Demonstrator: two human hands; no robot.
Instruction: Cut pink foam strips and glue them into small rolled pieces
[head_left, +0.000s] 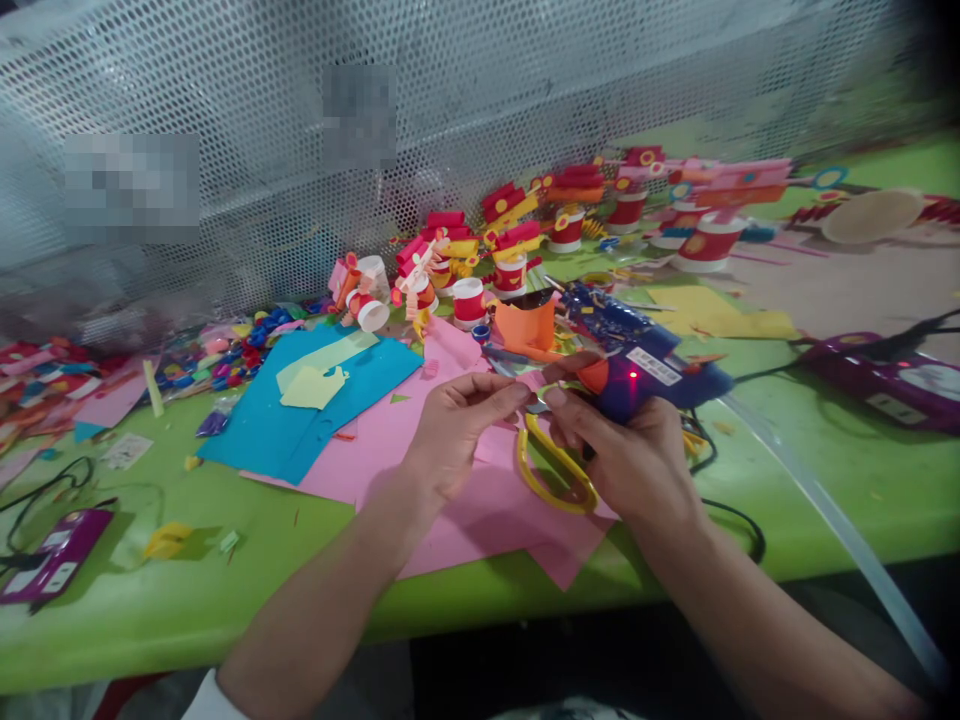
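Close together over the pink paper, both hands meet at their fingertips. My left hand [469, 420] is closed in a pinch on a small piece of pink paper [531, 380]. My right hand [637, 450] is closed around a blue glue gun [634, 385] with an orange nozzle and a lit red light; its handle is hidden by the palm. The right thumb reaches toward the pink piece. A clear glue stick [832, 525] sticks out of the gun's rear. Yellow-handled scissors [559, 475] show below the right fingers; whether these touch them I cannot tell.
Pink sheets [480, 525] and a blue sheet [300, 440] cover part of the green table [262, 570]. Several decorated paper cups [709, 245] stand along the mesh partition [262, 130]. Purple power strips [885, 380] and cords lie at both sides. Colourful scraps [217, 355] are heaped behind.
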